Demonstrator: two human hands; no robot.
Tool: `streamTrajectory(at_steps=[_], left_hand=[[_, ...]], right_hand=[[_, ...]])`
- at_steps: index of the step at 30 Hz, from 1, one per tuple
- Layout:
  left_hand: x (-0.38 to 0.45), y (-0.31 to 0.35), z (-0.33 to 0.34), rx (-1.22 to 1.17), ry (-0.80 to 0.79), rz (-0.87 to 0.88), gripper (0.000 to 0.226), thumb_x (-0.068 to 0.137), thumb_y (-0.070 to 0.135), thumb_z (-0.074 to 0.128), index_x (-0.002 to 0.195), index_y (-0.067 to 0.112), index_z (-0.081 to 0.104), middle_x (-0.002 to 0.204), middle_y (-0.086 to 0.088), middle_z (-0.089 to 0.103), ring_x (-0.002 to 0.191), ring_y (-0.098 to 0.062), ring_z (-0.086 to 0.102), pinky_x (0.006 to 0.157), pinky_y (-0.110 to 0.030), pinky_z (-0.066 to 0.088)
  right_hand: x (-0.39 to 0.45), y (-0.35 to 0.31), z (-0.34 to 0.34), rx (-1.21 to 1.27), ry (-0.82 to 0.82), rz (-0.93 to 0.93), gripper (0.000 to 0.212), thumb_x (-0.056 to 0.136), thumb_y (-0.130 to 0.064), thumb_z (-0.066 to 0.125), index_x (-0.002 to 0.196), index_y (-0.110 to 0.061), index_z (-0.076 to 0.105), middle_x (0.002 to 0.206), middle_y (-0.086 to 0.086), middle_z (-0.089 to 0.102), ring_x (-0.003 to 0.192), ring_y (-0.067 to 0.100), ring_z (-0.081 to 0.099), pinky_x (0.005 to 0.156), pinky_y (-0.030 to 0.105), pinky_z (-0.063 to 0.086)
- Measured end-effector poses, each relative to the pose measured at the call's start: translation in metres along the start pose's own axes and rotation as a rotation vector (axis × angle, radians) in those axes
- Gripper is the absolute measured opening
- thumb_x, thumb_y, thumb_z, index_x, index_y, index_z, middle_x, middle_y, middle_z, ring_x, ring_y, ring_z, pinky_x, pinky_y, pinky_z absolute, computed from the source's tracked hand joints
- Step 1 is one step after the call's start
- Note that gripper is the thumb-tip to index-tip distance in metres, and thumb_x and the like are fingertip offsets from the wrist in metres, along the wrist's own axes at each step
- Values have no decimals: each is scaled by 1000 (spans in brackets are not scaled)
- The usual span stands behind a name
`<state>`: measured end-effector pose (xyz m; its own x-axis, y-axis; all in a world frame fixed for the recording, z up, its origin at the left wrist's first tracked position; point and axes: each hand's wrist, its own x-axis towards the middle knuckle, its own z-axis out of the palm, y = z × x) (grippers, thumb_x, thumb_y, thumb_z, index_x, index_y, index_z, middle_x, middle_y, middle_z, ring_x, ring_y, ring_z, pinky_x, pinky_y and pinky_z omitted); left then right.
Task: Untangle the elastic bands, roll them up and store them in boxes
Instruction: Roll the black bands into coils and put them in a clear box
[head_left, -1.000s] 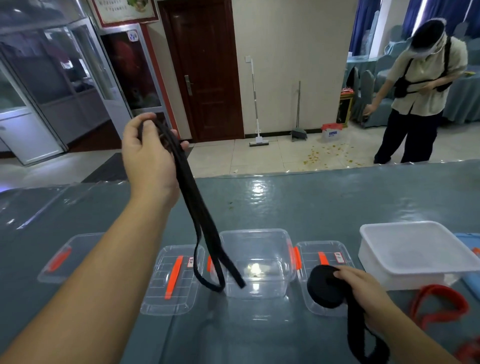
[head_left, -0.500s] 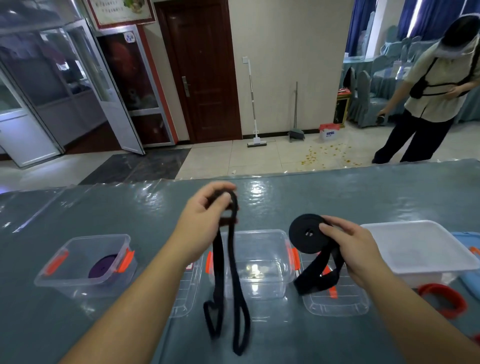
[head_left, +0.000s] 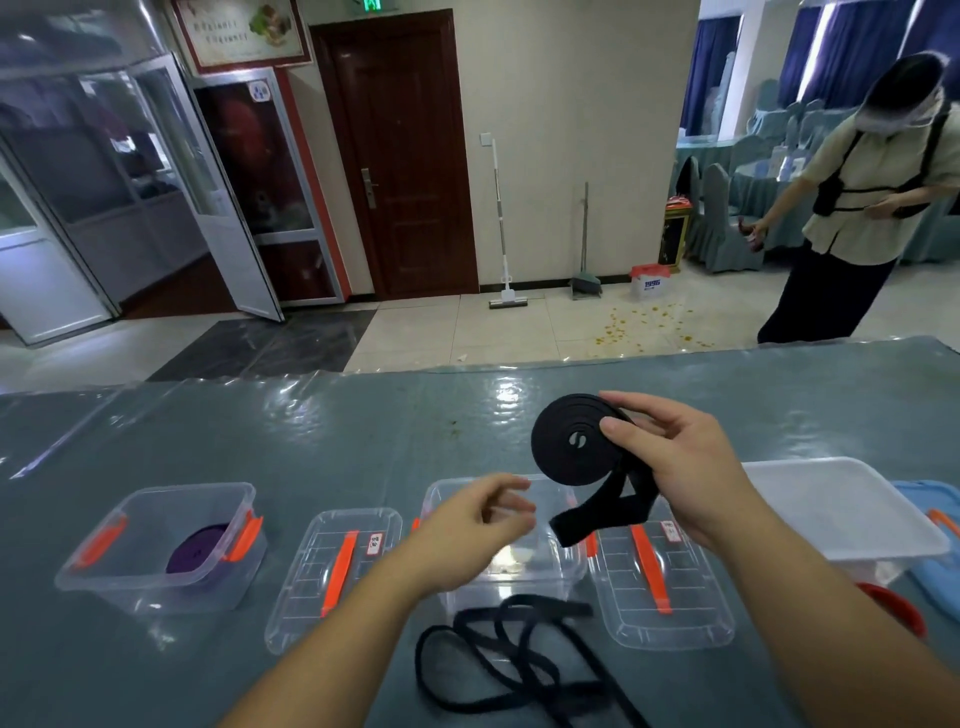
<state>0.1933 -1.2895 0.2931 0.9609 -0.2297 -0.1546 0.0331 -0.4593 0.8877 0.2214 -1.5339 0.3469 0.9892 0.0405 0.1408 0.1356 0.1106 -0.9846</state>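
A black band (head_left: 576, 441) is held above the tabletop (head_left: 322, 441) by the right hand (head_left: 680, 467), most of it already wound into a flat coil. The coil is pinched between the thumb and the fingers, and a short unrolled tail hangs down below the hand. The left hand (head_left: 467, 525) is held loose over the middle clear box (head_left: 550, 577), its fingers lightly curled and nothing gripped in them.

One part of the task appears finished: a rolled purple band (head_left: 200, 553) lies inside the left clear box (head_left: 156, 545), which stands toward the left edge of the tabletop with no lid on it. The middle clear box looks to hold no band. Two clear lids with orange handles lie flat, one (head_left: 332, 566) between the two boxes and one (head_left: 660, 577) just right of the middle box.

More is judged to be left than done. The black coil has yet to be wound to its end and placed in a box. A loose black band (head_left: 519, 654) lies in tangled loops at the near edge of the tabletop, in front of the middle box; whether it is joined to the held coil cannot be told. Part of a red band (head_left: 893, 605) shows at the right, below a white tub (head_left: 841, 509). The boxes are still to be lidded.
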Motion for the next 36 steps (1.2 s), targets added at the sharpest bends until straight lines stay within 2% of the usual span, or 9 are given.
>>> streamTrajectory(at_steps=[5,9,12,17,20,23,28,32,36], left_hand=[[1,61,-23,-323,41,162,48,94,32,69,140,24,60,129,6,73,122,-14,69,107,-39,54],[-1,101,-38,-291,49,214,22,95,21,73,117,20,75,112,-6,79,105,-23,75,95,-40,59],[-7,120,-50,-309,63,221,18,94,9,74,110,16,75,103,-8,81,94,-21,77,80,-30,60],[-20,140,-60,-439,87,242,20,95,4,69,115,7,70,101,-11,80,89,-22,77,80,-32,65],[-25,150,-68,-260,65,275,31,90,5,75,121,9,70,109,-11,79,99,-24,77,89,-33,63],[-30,163,-76,20,63,321,31,85,16,84,114,18,77,102,-3,81,97,-18,77,91,-34,62],[-34,172,-85,-73,103,394,24,89,15,79,113,18,77,102,-3,80,98,-20,77,86,-32,62],[-34,172,-83,-172,127,433,46,88,7,79,129,26,68,108,-5,80,102,-22,77,87,-34,63],[-38,176,-88,-58,236,531,33,91,9,77,119,26,74,107,4,79,103,-13,75,87,-29,62]], right_hand=[[-2,-20,13,-7,-111,-63,30,91,2,72,111,-20,78,104,4,82,102,22,78,86,25,60],[-6,-42,22,-19,-211,-84,37,92,2,70,122,-19,68,103,9,81,95,27,79,82,30,63],[-8,-55,24,-32,-203,-139,29,91,-2,72,115,-18,67,100,11,81,92,30,79,81,37,65],[-7,-72,21,-39,-172,-258,30,96,-2,64,114,-22,78,109,0,80,106,17,75,86,22,59],[-6,-80,24,-43,-214,-263,33,91,4,67,113,-17,78,109,2,81,107,19,76,91,27,59],[-8,-88,29,-81,-260,-278,32,90,2,70,110,-20,79,108,2,81,106,18,76,94,29,59],[-5,-100,36,-68,-227,-342,28,94,-4,67,113,-21,76,106,-2,81,103,13,76,87,22,59],[1,-103,38,-190,-172,-422,28,96,-8,68,119,-21,77,111,-9,80,108,8,73,94,23,58],[5,-101,41,-129,-206,-347,27,98,-11,66,121,-23,75,111,-5,80,107,12,75,89,25,59]])
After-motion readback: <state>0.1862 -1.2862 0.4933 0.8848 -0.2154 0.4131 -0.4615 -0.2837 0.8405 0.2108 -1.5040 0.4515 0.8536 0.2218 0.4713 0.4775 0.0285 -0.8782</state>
